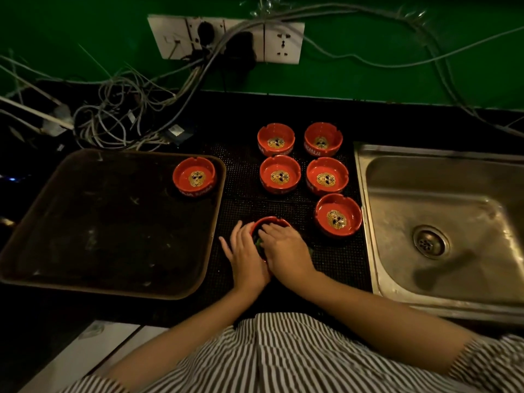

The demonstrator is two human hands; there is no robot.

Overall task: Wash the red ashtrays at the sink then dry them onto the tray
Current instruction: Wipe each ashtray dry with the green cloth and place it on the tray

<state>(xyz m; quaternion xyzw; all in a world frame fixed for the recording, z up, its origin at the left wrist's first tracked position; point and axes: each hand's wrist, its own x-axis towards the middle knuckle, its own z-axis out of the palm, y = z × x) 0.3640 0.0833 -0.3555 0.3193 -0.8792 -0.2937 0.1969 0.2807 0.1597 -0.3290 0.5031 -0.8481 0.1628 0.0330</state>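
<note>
We hold one red ashtray [269, 222] on the black mat [334, 262] just ahead of our body, both hands close together on it; our left hand [246, 256] curls round its left wall, while our right hand [283, 248] lies over its bowl, fingers bent down onto something green [258, 244] inside, too hidden for us to name. Just right of our right hand, near the sink [442, 222], stands another ashtray [338, 215]; beyond our hands four more sit upright in two pairs, the nearer pair [280, 174] and the farther pair [276, 139], each with a gold emblem in its bottom. To the left of our left hand lies the dark tray [85, 222], and one ashtray on the tray [195, 176] rests in its far right corner. The sink basin lies well right of our right hand, its drain [430, 242] uncovered.
</note>
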